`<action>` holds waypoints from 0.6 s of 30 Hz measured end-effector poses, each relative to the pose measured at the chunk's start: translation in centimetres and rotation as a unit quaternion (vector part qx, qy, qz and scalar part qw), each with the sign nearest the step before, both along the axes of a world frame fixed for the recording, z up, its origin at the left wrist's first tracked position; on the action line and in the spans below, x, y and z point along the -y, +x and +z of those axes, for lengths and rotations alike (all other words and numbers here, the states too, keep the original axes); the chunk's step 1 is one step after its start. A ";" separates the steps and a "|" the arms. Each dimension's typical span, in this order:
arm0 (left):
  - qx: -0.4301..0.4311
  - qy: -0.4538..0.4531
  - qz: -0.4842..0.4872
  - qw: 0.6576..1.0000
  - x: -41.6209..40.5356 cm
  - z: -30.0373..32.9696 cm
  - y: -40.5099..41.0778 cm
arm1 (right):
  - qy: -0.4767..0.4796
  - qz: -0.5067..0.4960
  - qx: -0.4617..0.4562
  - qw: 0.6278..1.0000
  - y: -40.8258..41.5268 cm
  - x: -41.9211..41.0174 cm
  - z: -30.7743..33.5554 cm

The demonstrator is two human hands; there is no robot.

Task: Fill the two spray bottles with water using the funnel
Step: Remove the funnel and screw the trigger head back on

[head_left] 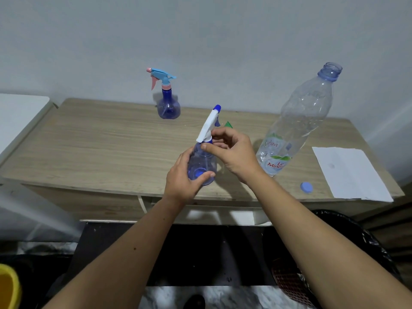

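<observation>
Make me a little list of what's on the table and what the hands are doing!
left hand: holds the blue spray bottle by its body
right hand: pinches that bottle's neck under the white spray head
second spray bottle: upright at the back, pink-and-blue head on
water bottle: open, partly full
blue cap: lying on the table
paper sheet: right edge
green funnel: mostly hidden behind the right hand
</observation>
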State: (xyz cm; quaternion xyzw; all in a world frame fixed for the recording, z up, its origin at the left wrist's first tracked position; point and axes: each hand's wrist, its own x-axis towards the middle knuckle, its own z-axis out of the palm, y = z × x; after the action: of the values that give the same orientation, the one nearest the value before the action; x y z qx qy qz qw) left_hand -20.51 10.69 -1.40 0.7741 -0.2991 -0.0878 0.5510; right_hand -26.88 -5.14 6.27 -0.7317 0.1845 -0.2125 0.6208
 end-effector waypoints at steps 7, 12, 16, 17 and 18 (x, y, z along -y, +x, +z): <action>0.008 0.016 -0.007 1.000 0.0 -0.4 0.2 | -0.001 -0.023 -0.001 1.000 0.4 -0.9 -0.7; 0.006 0.006 -0.002 1.000 0.0 -0.5 0.1 | 0.026 -0.004 0.008 1.000 0.2 -0.4 -0.6; 0.009 0.007 0.002 1.000 0.1 -0.6 0.2 | 0.021 -0.026 0.001 0.999 0.7 -0.8 -0.2; 0.006 0.007 0.000 1.000 0.1 -0.6 0.2 | 0.023 -0.027 0.007 0.999 0.6 -0.7 -0.3; 0.003 0.005 -0.002 1.000 0.0 -0.5 0.2 | 0.032 -0.027 0.018 0.999 0.4 -0.7 -0.3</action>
State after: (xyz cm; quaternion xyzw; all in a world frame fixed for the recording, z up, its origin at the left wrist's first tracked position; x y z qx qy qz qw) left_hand -20.35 10.68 -1.87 0.7769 -0.3012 -0.0882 0.5459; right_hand -26.44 -4.47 5.95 -0.7021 0.1999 -0.2359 0.6414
